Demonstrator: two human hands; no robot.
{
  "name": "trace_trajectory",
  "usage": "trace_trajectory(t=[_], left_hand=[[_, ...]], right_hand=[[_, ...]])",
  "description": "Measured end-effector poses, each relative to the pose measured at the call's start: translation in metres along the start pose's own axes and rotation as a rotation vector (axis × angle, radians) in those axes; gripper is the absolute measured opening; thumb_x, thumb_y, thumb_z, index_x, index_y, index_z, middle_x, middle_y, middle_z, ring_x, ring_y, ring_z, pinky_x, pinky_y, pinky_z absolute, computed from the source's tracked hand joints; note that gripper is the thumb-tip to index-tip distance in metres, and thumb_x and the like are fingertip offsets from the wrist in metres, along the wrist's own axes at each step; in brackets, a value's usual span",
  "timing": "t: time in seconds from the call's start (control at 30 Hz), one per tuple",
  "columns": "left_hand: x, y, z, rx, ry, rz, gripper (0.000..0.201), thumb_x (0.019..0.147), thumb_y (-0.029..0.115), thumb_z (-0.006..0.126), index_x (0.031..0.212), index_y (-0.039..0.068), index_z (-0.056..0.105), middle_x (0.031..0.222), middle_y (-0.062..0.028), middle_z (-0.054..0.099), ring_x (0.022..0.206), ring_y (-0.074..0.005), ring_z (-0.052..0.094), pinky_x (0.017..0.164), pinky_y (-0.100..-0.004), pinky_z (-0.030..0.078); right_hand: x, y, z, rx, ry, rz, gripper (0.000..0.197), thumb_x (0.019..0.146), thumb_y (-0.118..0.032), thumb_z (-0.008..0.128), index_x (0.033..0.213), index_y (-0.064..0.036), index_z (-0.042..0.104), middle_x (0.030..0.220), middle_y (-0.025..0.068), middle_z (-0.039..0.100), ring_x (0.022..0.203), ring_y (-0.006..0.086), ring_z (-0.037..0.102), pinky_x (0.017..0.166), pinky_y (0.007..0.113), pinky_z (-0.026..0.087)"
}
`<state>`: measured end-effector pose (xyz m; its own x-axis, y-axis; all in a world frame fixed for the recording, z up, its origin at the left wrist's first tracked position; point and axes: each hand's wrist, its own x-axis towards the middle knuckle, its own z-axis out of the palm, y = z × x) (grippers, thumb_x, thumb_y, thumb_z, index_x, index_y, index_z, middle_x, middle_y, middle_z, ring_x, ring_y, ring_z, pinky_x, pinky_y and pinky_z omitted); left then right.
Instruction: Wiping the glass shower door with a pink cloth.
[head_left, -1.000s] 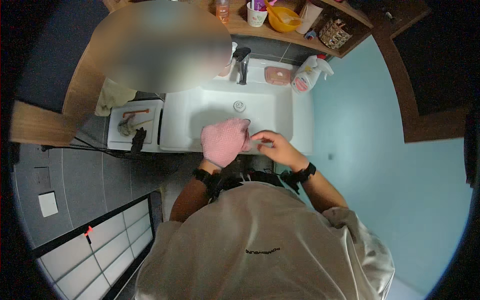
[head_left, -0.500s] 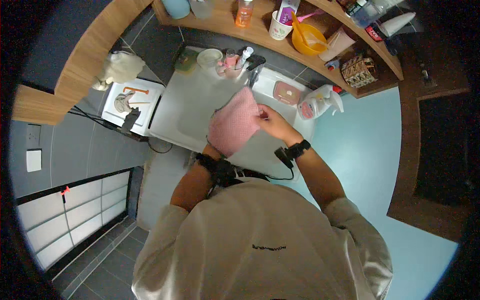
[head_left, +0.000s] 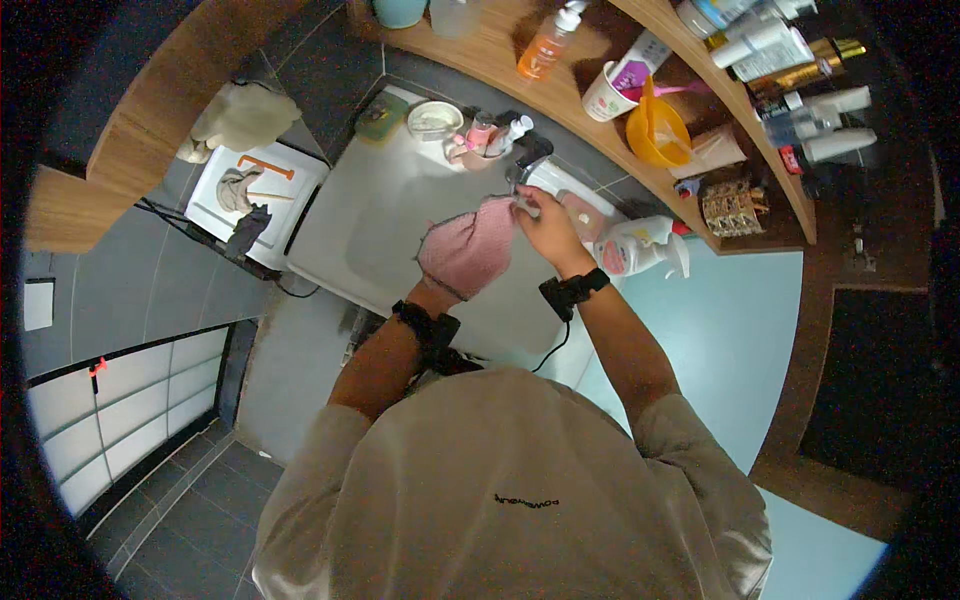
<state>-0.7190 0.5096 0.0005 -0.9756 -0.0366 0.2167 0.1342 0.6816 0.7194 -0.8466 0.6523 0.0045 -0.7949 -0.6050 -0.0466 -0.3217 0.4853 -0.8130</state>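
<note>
A pink cloth (head_left: 468, 248) with a dark edge covers my left hand (head_left: 432, 296) over the washbasin (head_left: 345, 220). Only the heel of that hand and the wrist show; its fingers are hidden under the fabric. At the cloth's upper right corner, my right hand (head_left: 549, 228) has its thumb and fingers closed on the edge, just below the dark tap (head_left: 533, 158). Something pale and shiny shows at those fingertips, too small to make out. Both wrists wear black straps.
Behind the tap run wooden shelves with bottles, a paper cup (head_left: 606, 98) and a yellow bowl (head_left: 660, 137). On the basin's rim stand a pink holder (head_left: 480, 150) and a white dish (head_left: 435, 119). A white spray bottle (head_left: 635, 250) is at the right, a white-topped appliance (head_left: 262, 200) at the left.
My right hand has moved up along the cloth toward the tap. The cloth has tilted and bunched more, and the whole view has shifted slightly.
</note>
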Motion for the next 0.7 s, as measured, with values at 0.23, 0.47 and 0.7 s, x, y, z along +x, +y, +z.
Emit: trace_trajectory(t=[0.23, 0.47, 0.7], left_hand=[[0.004, -0.04, 0.033, 0.227, 0.003, 0.022, 0.037, 0.091, 0.026, 0.055, 0.124, 0.01, 0.052, 0.083, -0.0074, 0.061, 0.087, -0.0188, 0.065, 0.066, -0.0343, 0.052], [0.038, -0.049, 0.06, 0.763, -0.147, 0.026, 0.016, 0.083, 0.028, 0.058, 0.09, 0.013, 0.061, 0.082, -0.0034, 0.061, 0.079, -0.0187, 0.063, 0.063, -0.0348, 0.049], [0.064, -0.085, 0.105, 1.323, 0.028, 0.201, 0.026, 0.085, 0.035, 0.053, 0.074, 0.013, 0.063, 0.089, -0.0071, 0.064, 0.083, -0.0248, 0.062, 0.069, -0.0395, 0.05]], right_hand=[[0.041, 0.024, -0.009, -0.5, 0.17, -0.285, 0.059, 0.08, -0.01, 0.069, 0.135, -0.0061, 0.049, 0.135, 0.0246, 0.05, 0.127, 0.0421, 0.045, 0.107, 0.043, 0.037], [0.082, 0.045, -0.003, -0.603, 0.132, -0.322, 0.051, 0.086, -0.021, 0.068, 0.131, -0.0052, 0.052, 0.141, 0.0263, 0.045, 0.131, 0.0436, 0.042, 0.108, 0.044, 0.037], [0.099, 0.059, 0.003, -0.787, 0.079, -0.311, 0.041, 0.095, -0.031, 0.055, 0.123, -0.0008, 0.056, 0.135, 0.0283, 0.049, 0.129, 0.0429, 0.045, 0.107, 0.045, 0.038]])
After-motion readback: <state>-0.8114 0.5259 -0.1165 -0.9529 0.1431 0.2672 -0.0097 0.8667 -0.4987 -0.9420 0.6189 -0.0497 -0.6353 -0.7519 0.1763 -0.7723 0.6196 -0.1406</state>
